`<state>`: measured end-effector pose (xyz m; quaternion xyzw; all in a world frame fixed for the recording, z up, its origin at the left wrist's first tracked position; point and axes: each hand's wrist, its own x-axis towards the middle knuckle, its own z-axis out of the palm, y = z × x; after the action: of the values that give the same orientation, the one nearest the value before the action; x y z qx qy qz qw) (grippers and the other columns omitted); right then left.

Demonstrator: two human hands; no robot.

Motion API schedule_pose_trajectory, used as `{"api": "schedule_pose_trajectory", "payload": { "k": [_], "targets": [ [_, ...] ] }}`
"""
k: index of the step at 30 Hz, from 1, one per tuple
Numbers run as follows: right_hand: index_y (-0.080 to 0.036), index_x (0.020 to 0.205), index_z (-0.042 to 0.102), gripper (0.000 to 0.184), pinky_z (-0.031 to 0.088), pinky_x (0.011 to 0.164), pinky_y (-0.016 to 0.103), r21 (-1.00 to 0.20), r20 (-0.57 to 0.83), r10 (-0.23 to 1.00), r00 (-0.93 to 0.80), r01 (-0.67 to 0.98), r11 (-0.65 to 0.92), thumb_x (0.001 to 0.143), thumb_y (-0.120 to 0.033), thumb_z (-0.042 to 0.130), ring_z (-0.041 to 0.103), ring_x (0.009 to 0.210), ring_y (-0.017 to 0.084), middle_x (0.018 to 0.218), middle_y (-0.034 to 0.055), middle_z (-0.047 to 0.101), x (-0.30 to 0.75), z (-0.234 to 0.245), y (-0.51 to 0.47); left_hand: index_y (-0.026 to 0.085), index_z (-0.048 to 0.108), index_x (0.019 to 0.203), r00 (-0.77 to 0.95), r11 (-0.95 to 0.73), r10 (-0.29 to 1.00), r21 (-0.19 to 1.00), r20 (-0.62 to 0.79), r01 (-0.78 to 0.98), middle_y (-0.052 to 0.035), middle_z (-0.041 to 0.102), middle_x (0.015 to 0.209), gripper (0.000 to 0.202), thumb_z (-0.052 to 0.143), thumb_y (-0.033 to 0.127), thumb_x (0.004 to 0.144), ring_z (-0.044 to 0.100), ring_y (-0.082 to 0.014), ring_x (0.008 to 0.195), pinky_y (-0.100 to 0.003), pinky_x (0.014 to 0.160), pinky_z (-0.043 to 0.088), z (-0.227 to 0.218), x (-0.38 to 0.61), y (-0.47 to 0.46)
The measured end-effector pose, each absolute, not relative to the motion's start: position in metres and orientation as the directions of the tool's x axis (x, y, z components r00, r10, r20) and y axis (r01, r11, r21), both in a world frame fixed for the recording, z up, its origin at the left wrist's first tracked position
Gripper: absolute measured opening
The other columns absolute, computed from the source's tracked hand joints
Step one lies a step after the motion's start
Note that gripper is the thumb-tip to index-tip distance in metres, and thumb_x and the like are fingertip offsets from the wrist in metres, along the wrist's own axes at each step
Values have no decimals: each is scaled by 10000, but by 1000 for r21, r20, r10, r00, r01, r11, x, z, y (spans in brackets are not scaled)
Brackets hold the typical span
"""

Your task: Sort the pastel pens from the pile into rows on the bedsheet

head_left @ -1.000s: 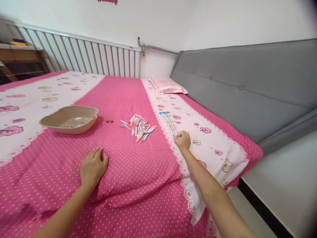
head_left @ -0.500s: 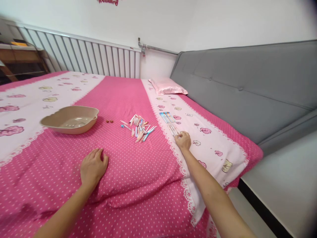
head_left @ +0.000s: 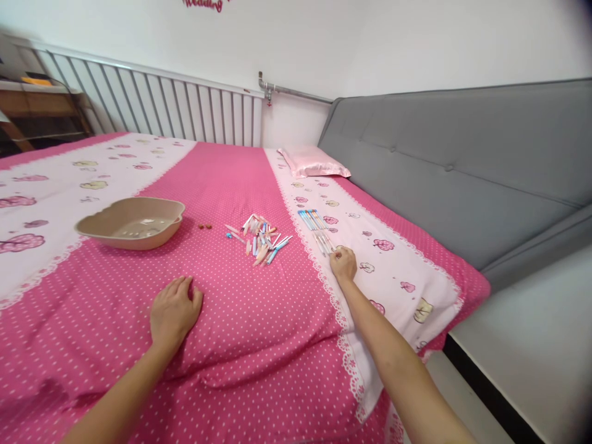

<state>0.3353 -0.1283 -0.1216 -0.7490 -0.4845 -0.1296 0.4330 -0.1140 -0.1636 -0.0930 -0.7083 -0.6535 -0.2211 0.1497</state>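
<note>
My left hand (head_left: 174, 310) lies palm down on the pink dotted bedspread (head_left: 222, 345), its fingers stretched and holding nothing. Over on the white strip, my right hand (head_left: 344, 264) has its fingers pinched together at the right end of a short row of pale pens (head_left: 322, 242). What looks like a slim pale pen is between the fingertips, mostly hidden by them. Just beyond, blue and orange pens (head_left: 313, 219) lie side by side in a neat row. A loose pile of mixed pens (head_left: 261, 242) in pink, white and blue lies between the hands.
A beige plastic basin (head_left: 132, 237) stands at the left with small bits inside. Two small brown objects (head_left: 204, 226) lie beside it. Farther back are a pink pillow (head_left: 314, 161), a grey padded headboard (head_left: 444, 148) and a white radiator (head_left: 161, 105).
My right hand has shifted very slightly to the right at the end of the pale pen row. My left hand, the pile and the basin stay where they were.
</note>
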Motion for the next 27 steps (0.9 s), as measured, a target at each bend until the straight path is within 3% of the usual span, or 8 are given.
{"api": "schedule_pose_trajectory", "payload": {
  "k": [4,8,14,27],
  "targets": [
    [-179,792,610,147,392,755,302,-536,595,616,517,826,-176,771,-219,470,528,841,216,857,78,639,336,-121,-129,33,622,1175,48,-99,863,75,503,992,-171,635,1199,557,291,368,878,557,-279,1143,-383,1045,376,-93,-114,-164],
    [-138,944,635,263,374,775,318,-544,581,590,561,807,-232,800,-223,432,519,843,231,892,107,643,336,-119,-129,38,624,1173,40,-91,863,78,503,993,-169,636,1197,558,290,372,876,558,-276,1143,-380,1045,375,-92,-114,-165],
    [-134,812,702,261,356,811,345,-511,553,602,576,805,-301,803,-238,462,496,841,246,862,135,630,336,-117,-129,34,621,1178,32,-85,866,86,499,993,-173,630,1207,567,282,372,875,552,-276,1153,-382,1052,366,-91,-113,-166],
    [-149,892,724,260,364,803,329,-512,533,625,570,806,-297,814,-225,489,503,859,231,914,120,634,337,-118,-131,54,616,1186,27,-77,878,85,479,993,-161,629,1215,554,280,370,878,545,-270,1165,-377,1054,361,-91,-113,-165]
  ]
}}
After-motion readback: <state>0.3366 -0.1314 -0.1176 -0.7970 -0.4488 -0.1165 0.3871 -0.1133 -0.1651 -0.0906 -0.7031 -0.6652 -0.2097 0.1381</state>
